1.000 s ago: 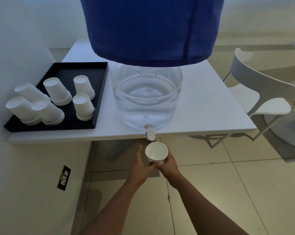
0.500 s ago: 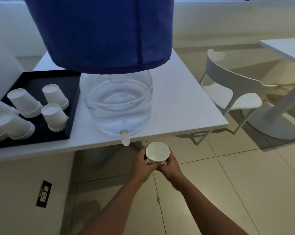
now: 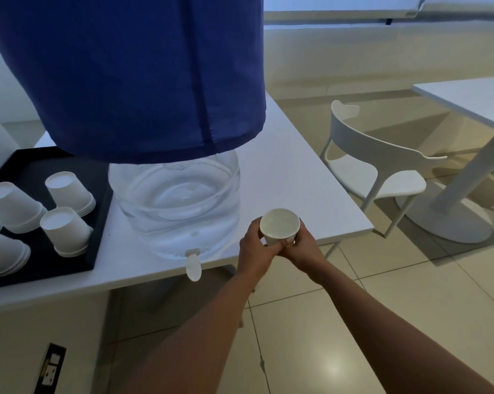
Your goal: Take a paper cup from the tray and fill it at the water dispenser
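Both hands hold one paper cup [image 3: 279,226] upright, mouth up, over the near right part of the counter [image 3: 296,177]. The left hand [image 3: 255,248] wraps its left side and the right hand [image 3: 302,247] wraps its right side, so each grip is closed on the cup wall, fingers meeting at the near side below the rim. Whether the cup holds water cannot be told; its inside reads as plain white.

The water dispenser [image 3: 174,206], a clear vessel under a blue cloth cover [image 3: 126,72], stands to the left of the cup. Its white tap [image 3: 193,265] hangs over the near counter edge, well to the left of the cup and lower. Further left, the black tray [image 3: 98,223] carries stacks of upturned cups [image 3: 65,231].

The risks, as I judge them: the cup is not under the tap, so opening the tap now would send water onto the floor. Thin paper gives way under a two-handed squeeze, which could fold the rim and spill whatever is inside. One hand must leave the cup to work the tap, and a loose single grip could let it tilt.
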`<state>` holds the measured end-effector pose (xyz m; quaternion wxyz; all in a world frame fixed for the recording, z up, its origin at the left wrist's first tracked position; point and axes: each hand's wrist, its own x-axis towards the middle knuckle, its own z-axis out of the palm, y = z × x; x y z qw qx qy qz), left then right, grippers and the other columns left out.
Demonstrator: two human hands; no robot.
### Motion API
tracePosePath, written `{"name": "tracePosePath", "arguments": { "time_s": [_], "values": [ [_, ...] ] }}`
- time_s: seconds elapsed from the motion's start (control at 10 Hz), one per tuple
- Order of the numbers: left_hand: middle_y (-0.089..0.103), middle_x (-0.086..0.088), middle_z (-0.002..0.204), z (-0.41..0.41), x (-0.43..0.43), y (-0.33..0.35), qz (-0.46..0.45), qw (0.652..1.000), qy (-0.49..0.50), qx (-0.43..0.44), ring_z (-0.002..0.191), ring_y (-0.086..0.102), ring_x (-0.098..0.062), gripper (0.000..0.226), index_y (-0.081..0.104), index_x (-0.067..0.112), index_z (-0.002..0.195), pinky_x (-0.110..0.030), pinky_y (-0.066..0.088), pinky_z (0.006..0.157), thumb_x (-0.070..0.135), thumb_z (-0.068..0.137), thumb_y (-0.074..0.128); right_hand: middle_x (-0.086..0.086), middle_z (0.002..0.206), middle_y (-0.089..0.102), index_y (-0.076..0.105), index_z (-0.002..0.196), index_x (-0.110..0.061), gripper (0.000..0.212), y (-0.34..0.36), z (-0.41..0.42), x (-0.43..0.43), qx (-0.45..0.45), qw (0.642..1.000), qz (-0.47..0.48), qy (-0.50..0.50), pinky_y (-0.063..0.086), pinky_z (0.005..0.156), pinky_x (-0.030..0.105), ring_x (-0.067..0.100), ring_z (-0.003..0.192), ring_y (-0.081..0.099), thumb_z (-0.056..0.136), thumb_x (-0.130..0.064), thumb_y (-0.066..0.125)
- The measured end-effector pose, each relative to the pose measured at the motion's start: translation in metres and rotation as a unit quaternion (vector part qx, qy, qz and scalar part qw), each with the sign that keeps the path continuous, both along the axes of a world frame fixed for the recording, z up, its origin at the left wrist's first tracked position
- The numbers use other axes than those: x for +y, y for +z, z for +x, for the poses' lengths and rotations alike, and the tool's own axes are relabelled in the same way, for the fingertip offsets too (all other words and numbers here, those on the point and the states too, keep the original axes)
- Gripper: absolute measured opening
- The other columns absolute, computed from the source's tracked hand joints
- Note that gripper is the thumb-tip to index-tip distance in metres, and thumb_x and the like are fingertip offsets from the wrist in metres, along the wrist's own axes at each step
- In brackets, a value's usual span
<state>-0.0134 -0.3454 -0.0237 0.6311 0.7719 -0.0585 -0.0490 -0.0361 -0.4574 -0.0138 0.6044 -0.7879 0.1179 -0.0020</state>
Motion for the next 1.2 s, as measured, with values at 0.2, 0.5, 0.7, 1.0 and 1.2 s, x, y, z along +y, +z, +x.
{"name": "tracePosePath", "arguments": {
  "time_s": [0.2,0.5,0.7,1.0,1.2],
  "values": [
    [0.051,0.011,0.104,0.046,-0.014,-0.006,0.025,0.999,-0.017,-0.026,0.096,0.050,-0.009,0.064,0.043,0.023,0.119,-0.015,0.037,0.074,0.035,0.065,0.076,0.007,0.128,0.055,0.040,0.130,-0.018,0.073,0.003,0.039,-0.010,-0.007,0.999,-0.050,-0.012,0.047,0.096,0.038,0.025,0.116,0.052,0.068,-0.015,0.078],
    [0.050,0.011,0.102,0.085,-0.024,-0.026,0.044,0.999,-0.013,-0.013,0.094,0.049,-0.011,0.064,0.042,0.025,0.118,-0.022,0.040,0.075,0.037,0.065,0.076,0.006,0.129,0.055,0.041,0.129,-0.018,0.075,-0.009,0.071,-0.015,0.016,0.998,-0.043,-0.038,0.047,0.097,0.039,0.026,0.117,0.052,0.065,-0.014,0.079],
    [0.049,0.010,0.103,0.089,-0.027,-0.027,0.048,0.999,-0.009,-0.020,0.095,0.047,-0.011,0.066,0.041,0.023,0.120,-0.024,0.041,0.078,0.036,0.066,0.076,0.008,0.129,0.054,0.040,0.130,-0.017,0.071,-0.016,0.077,-0.017,0.010,0.998,-0.027,-0.053,0.047,0.093,0.037,0.027,0.117,0.051,0.069,-0.010,0.074],
    [0.052,-0.009,0.128,0.080,-0.026,-0.029,0.060,0.997,-0.034,0.044,0.109,0.050,-0.022,0.067,0.036,0.016,0.125,-0.027,0.040,0.083,0.034,0.071,0.072,0.011,0.130,0.051,0.032,0.132,-0.015,0.070,-0.023,0.072,-0.018,0.009,0.998,-0.049,-0.049,0.046,0.085,0.034,0.028,0.117,0.050,0.074,-0.011,0.071],
    [0.039,-0.007,0.142,0.053,-0.017,-0.037,0.117,0.993,-0.008,0.018,0.128,0.040,-0.026,0.067,0.026,0.019,0.133,-0.036,0.037,0.101,0.028,0.079,0.065,0.012,0.138,0.047,0.021,0.138,-0.015,0.082,-0.028,0.051,-0.010,-0.005,0.995,-0.057,-0.079,0.044,0.088,0.032,0.030,0.123,0.046,0.073,-0.009,0.071]
  ]
}}
